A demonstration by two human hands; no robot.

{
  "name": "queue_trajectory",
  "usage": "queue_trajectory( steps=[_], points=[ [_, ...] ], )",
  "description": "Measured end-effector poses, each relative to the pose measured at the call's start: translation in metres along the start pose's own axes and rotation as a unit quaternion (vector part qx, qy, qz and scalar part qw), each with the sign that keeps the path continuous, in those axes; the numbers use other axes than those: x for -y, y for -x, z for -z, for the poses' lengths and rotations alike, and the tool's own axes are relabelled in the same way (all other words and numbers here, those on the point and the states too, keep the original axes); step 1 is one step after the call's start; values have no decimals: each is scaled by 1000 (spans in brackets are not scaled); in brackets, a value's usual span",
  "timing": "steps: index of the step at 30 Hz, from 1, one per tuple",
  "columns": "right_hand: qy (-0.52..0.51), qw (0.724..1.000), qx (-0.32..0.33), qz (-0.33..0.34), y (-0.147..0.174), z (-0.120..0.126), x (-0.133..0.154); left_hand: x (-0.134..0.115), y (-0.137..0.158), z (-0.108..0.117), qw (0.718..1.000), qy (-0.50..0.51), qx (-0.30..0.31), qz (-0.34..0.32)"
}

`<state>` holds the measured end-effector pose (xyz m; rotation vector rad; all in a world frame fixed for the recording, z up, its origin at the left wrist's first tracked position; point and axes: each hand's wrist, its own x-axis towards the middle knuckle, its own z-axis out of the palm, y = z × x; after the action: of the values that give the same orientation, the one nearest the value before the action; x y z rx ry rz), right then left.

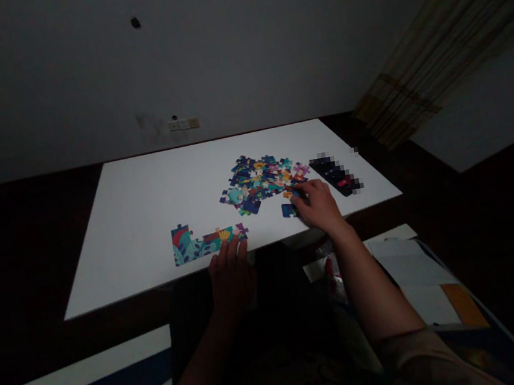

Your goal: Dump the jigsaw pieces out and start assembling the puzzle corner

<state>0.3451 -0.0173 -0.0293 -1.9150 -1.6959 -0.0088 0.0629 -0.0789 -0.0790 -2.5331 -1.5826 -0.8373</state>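
A joined strip of jigsaw puzzle (202, 247), with leaves, a red shape and a yellow flower, lies along the near edge of the white table. My left hand (232, 265) rests its outstretched fingers on the strip's lower right part. To the right of the strip is a heap of loose puzzle pieces (259, 179), mostly dark blue, teal and pink, several overlapping. At the heap's near right side, my right hand (317, 205) has thumb and fingers curled together on a puzzle piece, largely covered by the fingertips. A dark blue puzzle piece (288, 210) lies beside the thumb.
A dark phone (338, 175), partly pixelated, lies right of the heap on the white table (140, 199). Behind stands a grey wall with sockets (184, 124). Papers (412, 265) and a plastic-wrapped red item (334, 275) sit below the table at right. A curtain (429, 45) hangs far right.
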Motion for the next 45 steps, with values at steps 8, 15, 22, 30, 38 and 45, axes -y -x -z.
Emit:
queue_trajectory(
  steps=[8, 15, 22, 30, 38, 45],
  points=[
    [28, 999, 30, -11, -10, -6, -1, 2, 0, -3, 1000, -2, -1, -1],
    [10, 1000, 4, 5, -5, -8, -3, 2, 0, -5, 1000, 3, -8, -1],
    [-42, 998, -51, 19, -2, -12, -3, -3, -1, 5, 999, 18, 29, 22],
    [-107, 983, -148, -22, 4, -2, 9, -4, -3, 15, 999, 8, 29, 10],
    [-149, 978, -129, -74, 16, -4, 16, -2, -1, 20, 999, 11, 34, -2],
    [-152, 982, -108, 41, 27, 8, 23, -3, -3, 19, 1000, 18, 17, -3]
  ],
)
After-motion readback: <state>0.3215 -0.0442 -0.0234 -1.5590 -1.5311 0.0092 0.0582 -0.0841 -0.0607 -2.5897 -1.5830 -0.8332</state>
